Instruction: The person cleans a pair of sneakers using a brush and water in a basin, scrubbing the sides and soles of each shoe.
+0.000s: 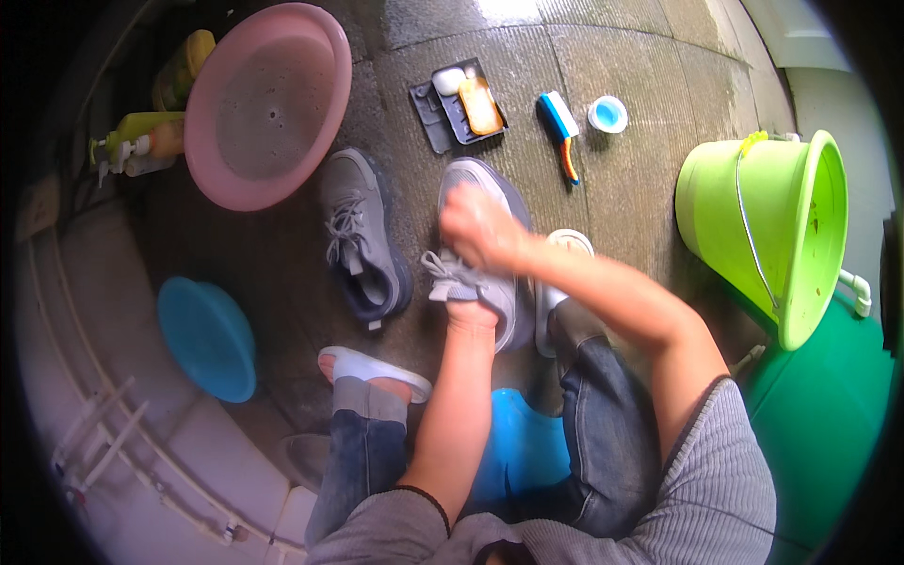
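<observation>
Before me on the wet tiled floor is a grey lace-up sneaker (510, 311), toe pointing away. My left hand (472, 314) is pushed into its ankle opening, so the fingers are hidden inside. Over the toe and upper laces lies my right hand (480, 224), curled and blurred; whether anything is in it cannot be made out. The matching grey sneaker (364, 244) stands to the left, laces tied, touched by neither hand. Beyond them are a black soap box (460, 131) with an orange-yellow soap bar (482, 106), a blue-and-white scrub brush (558, 116) with an orange grip, and a small white cup (608, 114) with blue inside.
A pink basin (337, 78) of cloudy water stands upper left beside pump bottles (141, 127). A blue basin (205, 339) is at left, near wall pipes (127, 452). At right, a lime-green bucket (734, 205) stands by a green surface (826, 402). Slippered feet flank the sneaker.
</observation>
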`<control>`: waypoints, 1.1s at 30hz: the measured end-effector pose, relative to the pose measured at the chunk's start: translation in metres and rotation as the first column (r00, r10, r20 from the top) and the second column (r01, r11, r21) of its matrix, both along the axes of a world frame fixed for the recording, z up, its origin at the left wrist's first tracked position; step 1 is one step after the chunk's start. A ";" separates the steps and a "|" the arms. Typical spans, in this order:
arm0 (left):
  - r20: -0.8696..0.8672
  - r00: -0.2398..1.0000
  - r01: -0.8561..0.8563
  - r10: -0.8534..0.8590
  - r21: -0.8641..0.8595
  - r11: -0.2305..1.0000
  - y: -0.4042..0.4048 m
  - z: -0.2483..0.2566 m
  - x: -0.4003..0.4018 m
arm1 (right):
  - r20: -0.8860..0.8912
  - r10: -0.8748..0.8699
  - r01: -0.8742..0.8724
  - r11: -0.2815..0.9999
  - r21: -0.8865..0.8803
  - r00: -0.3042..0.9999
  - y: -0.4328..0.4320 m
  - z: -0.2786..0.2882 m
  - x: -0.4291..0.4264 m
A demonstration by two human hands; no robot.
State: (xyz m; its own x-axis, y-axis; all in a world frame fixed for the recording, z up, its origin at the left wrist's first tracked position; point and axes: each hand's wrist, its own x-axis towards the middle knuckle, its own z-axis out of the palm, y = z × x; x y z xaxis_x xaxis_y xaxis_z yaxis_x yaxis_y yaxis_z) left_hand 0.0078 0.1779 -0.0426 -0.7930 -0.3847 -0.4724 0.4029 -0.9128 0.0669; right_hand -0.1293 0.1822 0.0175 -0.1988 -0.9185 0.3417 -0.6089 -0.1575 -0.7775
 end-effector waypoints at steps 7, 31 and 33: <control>0.063 0.983 0.179 -0.175 -0.081 0.980 0.027 0.000 0.000 | -0.035 -0.253 0.255 0.954 0.159 0.967 0.004 -0.025 -0.030; 0.754 0.565 0.825 0.335 -0.508 -0.249 -0.010 0.014 -0.027 | 0.119 -0.040 0.018 0.984 0.178 0.992 -0.006 0.013 -0.006; 0.726 0.603 0.797 0.329 -0.569 -0.203 -0.011 0.010 -0.026 | 0.123 0.343 -0.354 0.932 0.074 0.931 -0.009 0.019 0.004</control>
